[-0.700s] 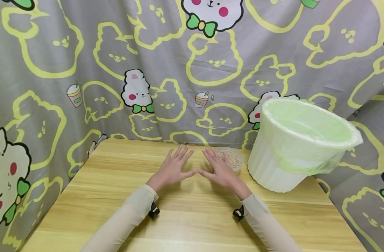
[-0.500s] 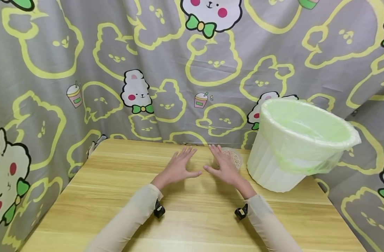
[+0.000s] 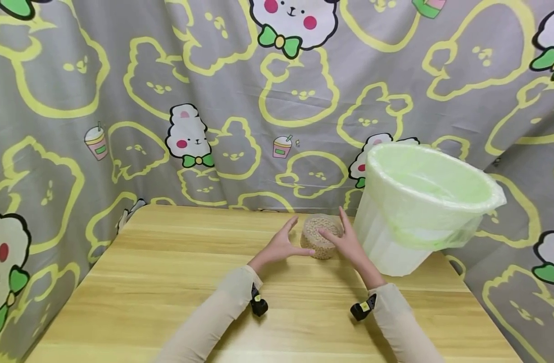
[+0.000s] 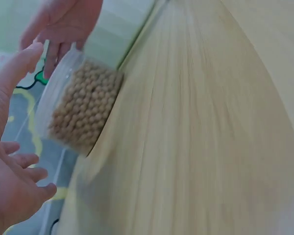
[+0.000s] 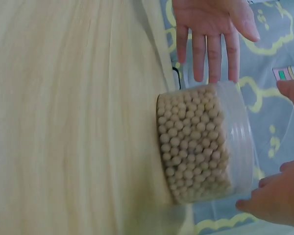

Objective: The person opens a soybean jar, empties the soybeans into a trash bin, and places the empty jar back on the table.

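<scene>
A clear round plastic jar [image 3: 321, 250] of small beige beans stands upright at the back of the wooden table. On its left, my left hand [image 3: 279, 247] has the fingers stretched out and the thumb spread, with a small gap to the jar in the left wrist view. To the right is my right hand [image 3: 349, 244], fingers extended; its thumb crosses in front of the jar in the head view. Beans [image 5: 191, 142] fill most of the jar up to its clear upper band. Whether the right fingertips [image 5: 244, 204] touch the wall, I cannot tell.
Right of the jar stands a large white bin [image 3: 386, 242] with a pale green liner folded over its rim. A grey patterned curtain [image 3: 240, 101] hangs behind the table [image 3: 168, 272] and at its sides. A small black camera sits at each wrist.
Both hands have moved right, the left one towards the jar's left side and the right one to its right side. More of the jar shows between them. The head view has shifted slightly.
</scene>
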Demonstrator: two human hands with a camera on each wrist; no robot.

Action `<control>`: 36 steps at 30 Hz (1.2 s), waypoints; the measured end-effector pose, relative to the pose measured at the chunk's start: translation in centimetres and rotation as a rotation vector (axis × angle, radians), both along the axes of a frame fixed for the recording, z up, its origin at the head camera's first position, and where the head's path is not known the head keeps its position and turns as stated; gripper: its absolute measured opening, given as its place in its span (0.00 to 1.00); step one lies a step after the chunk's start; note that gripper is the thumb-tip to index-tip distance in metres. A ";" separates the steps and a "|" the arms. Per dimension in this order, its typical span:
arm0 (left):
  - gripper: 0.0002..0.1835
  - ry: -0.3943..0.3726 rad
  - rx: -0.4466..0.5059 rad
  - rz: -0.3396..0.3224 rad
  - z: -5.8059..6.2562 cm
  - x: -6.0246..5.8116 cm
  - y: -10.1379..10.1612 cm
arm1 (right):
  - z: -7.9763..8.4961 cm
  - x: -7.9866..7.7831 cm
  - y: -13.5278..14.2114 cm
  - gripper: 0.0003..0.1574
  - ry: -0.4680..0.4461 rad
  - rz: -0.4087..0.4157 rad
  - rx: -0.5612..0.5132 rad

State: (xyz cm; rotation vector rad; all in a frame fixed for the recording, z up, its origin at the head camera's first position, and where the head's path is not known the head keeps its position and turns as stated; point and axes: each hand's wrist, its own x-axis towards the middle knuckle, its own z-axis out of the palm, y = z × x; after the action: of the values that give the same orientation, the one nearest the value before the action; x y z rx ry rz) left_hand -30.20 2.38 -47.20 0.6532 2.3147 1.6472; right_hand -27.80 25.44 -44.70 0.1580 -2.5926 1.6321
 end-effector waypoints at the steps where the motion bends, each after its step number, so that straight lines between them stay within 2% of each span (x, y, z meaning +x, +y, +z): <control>1: 0.65 -0.022 0.032 -0.007 -0.2 -0.1 0.4 | -0.1 0.0 0.3 0.65 -0.018 0.004 -0.026; 7: 0.61 -0.092 0.194 -0.054 -1.1 -0.6 2.6 | -1.1 -0.2 1.4 0.74 -0.100 0.054 -0.132; 11: 0.62 -0.110 0.245 -0.043 -1.8 -1.1 3.3 | -1.9 -0.5 1.7 0.79 -0.139 0.072 -0.134; 16: 0.64 -0.116 0.251 -0.023 -2.4 -1.6 3.7 | -2.9 -0.8 2.0 0.76 -0.164 0.088 -0.184; 20: 0.63 -0.098 0.246 -0.050 -2.4 -2.2 4.0 | -3.3 -1.0 2.2 0.67 -0.129 0.146 -0.245; 23: 0.62 -0.088 0.242 -0.070 -2.4 -2.5 4.1 | -3.5 -1.2 2.3 0.65 -0.108 0.170 -0.250; 26: 0.61 -0.096 0.231 -0.058 -2.3 -2.7 4.2 | -3.6 -1.3 2.3 0.66 -0.110 0.157 -0.260; 31: 0.61 -0.103 0.238 0.003 -2.5 -3.0 4.3 | -3.9 -1.5 2.2 0.68 -0.140 0.107 -0.282; 36: 0.59 -0.072 0.240 0.043 -2.3 -2.9 4.3 | -3.6 -1.4 1.9 0.68 -0.126 0.076 -0.260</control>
State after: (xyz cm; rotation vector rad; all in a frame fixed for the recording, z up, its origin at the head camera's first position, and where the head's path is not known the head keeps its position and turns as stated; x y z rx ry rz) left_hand -33.10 6.64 -49.51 0.5832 2.1149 1.9542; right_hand -29.20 27.38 -48.31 0.1430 -2.4557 2.0491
